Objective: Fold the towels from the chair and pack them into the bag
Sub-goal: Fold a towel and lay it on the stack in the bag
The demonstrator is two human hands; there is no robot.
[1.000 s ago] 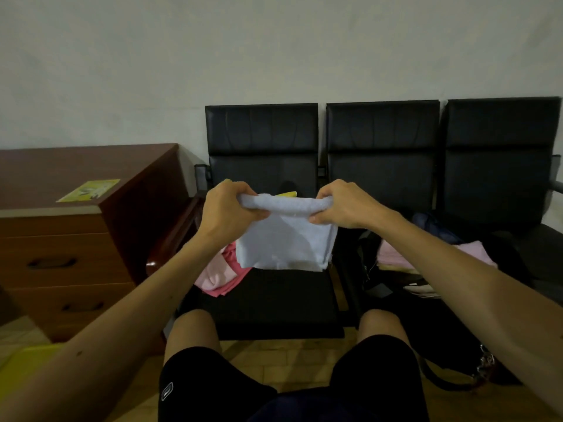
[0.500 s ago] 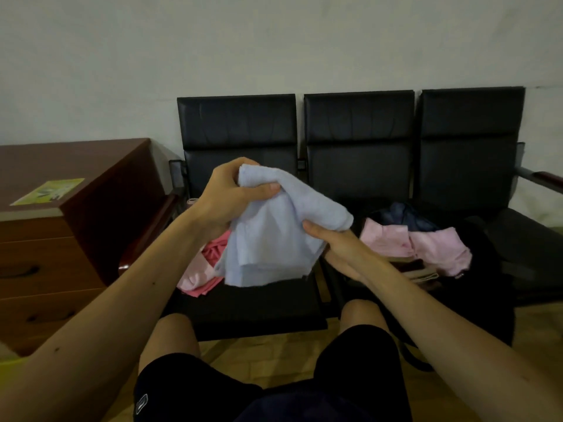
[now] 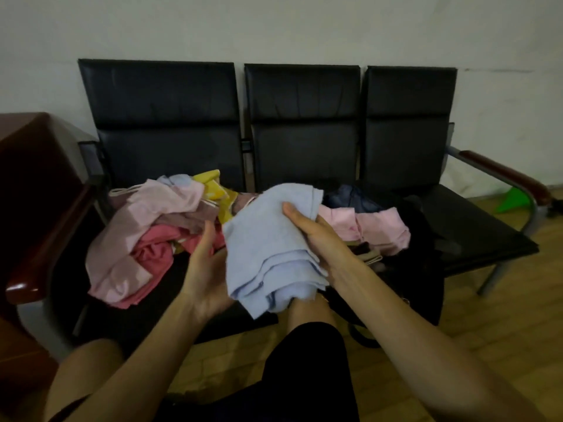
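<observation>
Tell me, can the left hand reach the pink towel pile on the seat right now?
Probably yes. The left hand is open and empty, right beside the towel pile, with nothing between them. The right hand grips the blue towel, off to the other side.

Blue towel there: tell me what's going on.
A person is folding towels. The right hand grips the folded light blue towel, thumb on top; the left hand is open beside it. Unfolded pink and yellow towels lie heaped on the left seat, and folded pink towels rest on the black bag.
</observation>
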